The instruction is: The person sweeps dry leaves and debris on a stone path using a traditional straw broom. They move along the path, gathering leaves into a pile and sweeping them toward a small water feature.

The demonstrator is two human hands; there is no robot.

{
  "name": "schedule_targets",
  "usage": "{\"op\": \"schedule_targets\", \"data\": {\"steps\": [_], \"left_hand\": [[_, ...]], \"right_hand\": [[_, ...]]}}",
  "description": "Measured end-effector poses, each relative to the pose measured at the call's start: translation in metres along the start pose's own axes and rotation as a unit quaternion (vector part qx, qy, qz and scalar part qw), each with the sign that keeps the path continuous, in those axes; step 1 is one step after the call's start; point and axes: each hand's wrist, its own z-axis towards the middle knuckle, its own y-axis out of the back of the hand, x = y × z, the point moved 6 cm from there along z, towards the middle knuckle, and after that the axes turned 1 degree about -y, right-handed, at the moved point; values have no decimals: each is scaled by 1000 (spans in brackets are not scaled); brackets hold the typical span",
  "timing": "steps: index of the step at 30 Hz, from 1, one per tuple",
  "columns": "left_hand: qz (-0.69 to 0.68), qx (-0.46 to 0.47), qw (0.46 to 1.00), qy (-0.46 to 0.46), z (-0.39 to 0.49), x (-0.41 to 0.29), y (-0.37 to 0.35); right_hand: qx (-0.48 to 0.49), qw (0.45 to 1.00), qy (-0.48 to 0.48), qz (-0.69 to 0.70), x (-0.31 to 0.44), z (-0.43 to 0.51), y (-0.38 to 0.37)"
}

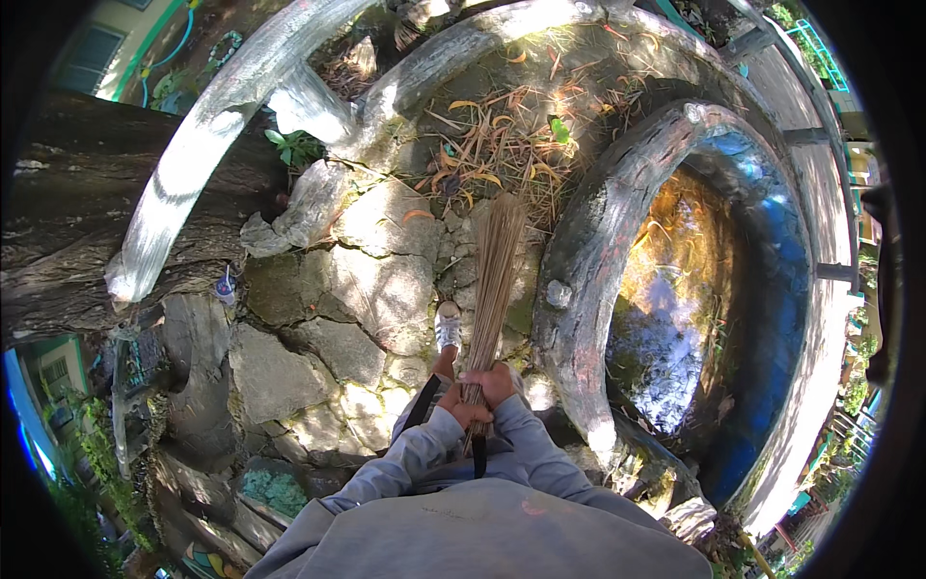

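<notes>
A stick broom (495,282) made of thin bundled twigs points away from my body, its spread end over the stone paving. My left hand (463,407) grips the bundle near its bound end, close to my waist. Just beyond it, my right hand (493,383) is wrapped around the same bundle. Past the broom's tip lies a heap of dry leaves and twigs (506,145), brown and orange, with one bright green leaf (559,130) on it. Whether the tip touches the heap or the ground, I cannot tell.
To the right, a log-like curved rim (579,304) borders a blue-walled pool (785,289) of shallow water (665,326). Cracked flagstones (282,369) spread leftward. A pale log-like rail (192,159) arches beside a thick tree trunk (108,210). My sneaker (448,326) stands left of the broom.
</notes>
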Motion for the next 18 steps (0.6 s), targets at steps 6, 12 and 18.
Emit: {"op": "schedule_targets", "data": {"steps": [6,12,18], "left_hand": [[-249,-138,955,82,-46,-8,47],[-304,-304,897,99,20,25,120],[-208,-165,959,105,181,-43,65]], "right_hand": [[357,807,332,-334,0,11,-122],[480,745,292,-358,-19,91,-204],[276,843,126,-444,41,228,-44]]}}
